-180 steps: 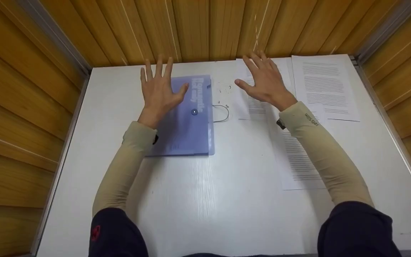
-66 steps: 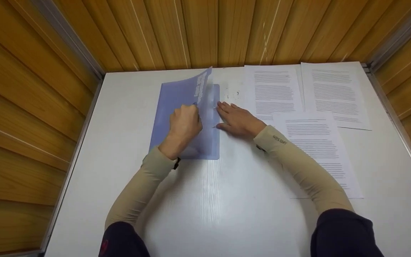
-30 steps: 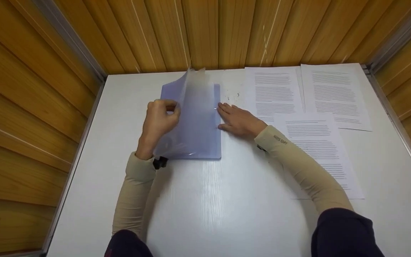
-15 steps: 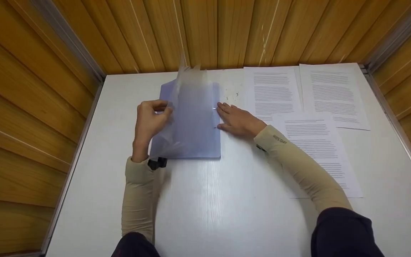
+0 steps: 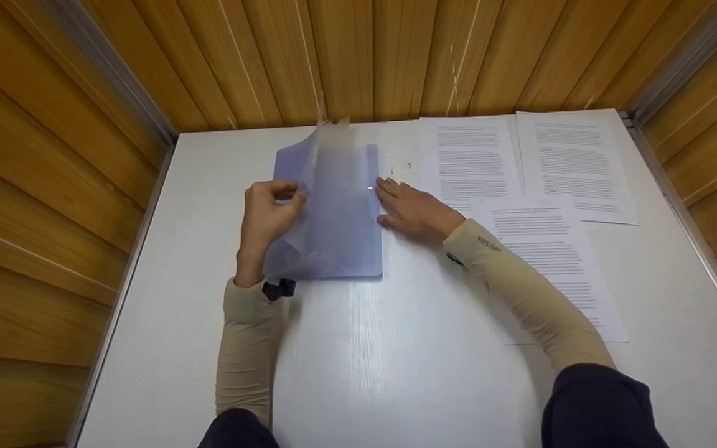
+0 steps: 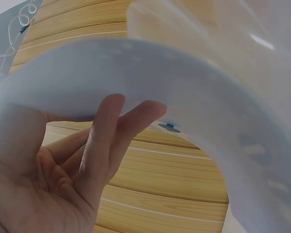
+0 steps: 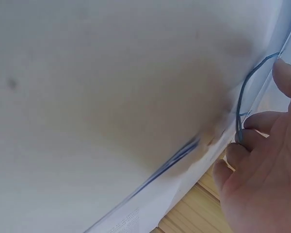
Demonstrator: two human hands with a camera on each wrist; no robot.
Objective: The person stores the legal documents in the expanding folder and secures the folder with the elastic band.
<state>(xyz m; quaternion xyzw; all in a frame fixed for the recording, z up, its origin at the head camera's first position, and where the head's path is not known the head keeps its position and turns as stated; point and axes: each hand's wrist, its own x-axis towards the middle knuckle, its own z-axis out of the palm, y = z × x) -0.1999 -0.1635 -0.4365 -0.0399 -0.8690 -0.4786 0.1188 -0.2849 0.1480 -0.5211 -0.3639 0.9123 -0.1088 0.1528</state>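
A blue-violet plastic folder (image 5: pixel 352 230) lies half opened on the white table. My left hand (image 5: pixel 265 211) pinches its lifted cover (image 5: pixel 293 152) between thumb and fingers, and several clear sleeves (image 5: pixel 333 146) stand up beside it. In the left wrist view, the cover (image 6: pixel 194 92) bends in an arc over my left hand (image 6: pixel 87 165), with a small round button (image 6: pixel 169 127) on its outside. My right hand (image 5: pixel 417 208) rests with extended fingers at the folder's right edge. A dark closing cord (image 7: pixel 241 97) loops by the fingertips of my right hand (image 7: pixel 266 160) in the right wrist view.
Three printed sheets lie right of the folder: one at the back (image 5: pixel 470 155), one at the far right (image 5: pixel 573 162), and one nearer (image 5: pixel 536 249), overlapping the others, partly under my right forearm. Wood-patterned walls (image 5: pixel 346 56) enclose the table (image 5: pixel 333 361) at back and sides.
Both hands were spread above the closed folder. My left hand has since lifted the cover and swung it left, while my right hand came down at the right edge. Little moved in the last half second.
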